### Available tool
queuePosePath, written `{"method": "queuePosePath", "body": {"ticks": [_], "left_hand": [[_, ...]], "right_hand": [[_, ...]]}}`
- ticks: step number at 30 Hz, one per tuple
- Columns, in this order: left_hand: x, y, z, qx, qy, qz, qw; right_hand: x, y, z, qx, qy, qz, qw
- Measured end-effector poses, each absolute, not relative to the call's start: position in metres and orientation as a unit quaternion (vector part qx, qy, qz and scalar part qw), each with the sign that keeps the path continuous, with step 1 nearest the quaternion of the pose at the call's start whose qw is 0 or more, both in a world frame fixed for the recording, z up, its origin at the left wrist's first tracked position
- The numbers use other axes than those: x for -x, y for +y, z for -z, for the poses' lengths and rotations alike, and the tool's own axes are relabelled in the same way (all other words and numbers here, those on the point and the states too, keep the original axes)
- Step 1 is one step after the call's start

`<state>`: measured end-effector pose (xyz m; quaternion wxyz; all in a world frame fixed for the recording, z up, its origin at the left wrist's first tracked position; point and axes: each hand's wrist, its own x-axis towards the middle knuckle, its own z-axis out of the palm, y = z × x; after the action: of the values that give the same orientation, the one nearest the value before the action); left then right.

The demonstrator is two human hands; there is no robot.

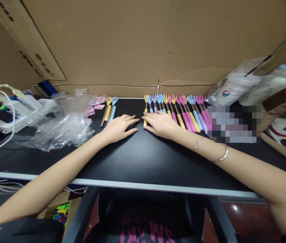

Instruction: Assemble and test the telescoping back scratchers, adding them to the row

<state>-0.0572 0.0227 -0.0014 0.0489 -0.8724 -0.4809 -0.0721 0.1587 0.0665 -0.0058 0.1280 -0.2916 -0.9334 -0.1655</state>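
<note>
Telescopic back scratchers with small hand-shaped heads lie on the black table in two groups. My left hand (119, 128) rests with fingers stretched out, holding nothing, just right of a yellow back scratcher (108, 113) and a blue back scratcher (112, 113). Over the left part of a long row of pink, purple, blue and yellow back scratchers (188, 121) lies my right hand (161, 124), also open. Its fingertips reach across the yellow handle (145, 122) at the row's left end and cover parts of the neighbouring ones. A gap separates the fingertips of both hands.
Clear plastic bags (64, 130) with pink cards (90, 110) are heaped at left, beside a white power strip (28, 109) with cables. A bagged cup (239, 86) and a blurred patch (234, 125) are at right. Cardboard (132, 44) walls the back.
</note>
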Motion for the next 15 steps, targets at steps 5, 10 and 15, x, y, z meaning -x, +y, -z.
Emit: {"method": "queuePosePath", "body": {"ticks": [5,10,15], "left_hand": [[0.0573,0.0227,0.0008,0.872,-0.481,0.072,0.049],[0.0582,0.0236,0.0015,0.874,-0.479,0.071,0.045],[0.0584,0.023,-0.0002,0.871,-0.483,0.084,0.038]], "right_hand": [[-0.1583,0.0646,0.0041,0.297,-0.932,0.164,0.125],[-0.1576,0.0632,0.0044,0.3,-0.931,0.167,0.123],[-0.158,0.0629,0.0062,0.295,-0.928,0.185,0.135]]}}
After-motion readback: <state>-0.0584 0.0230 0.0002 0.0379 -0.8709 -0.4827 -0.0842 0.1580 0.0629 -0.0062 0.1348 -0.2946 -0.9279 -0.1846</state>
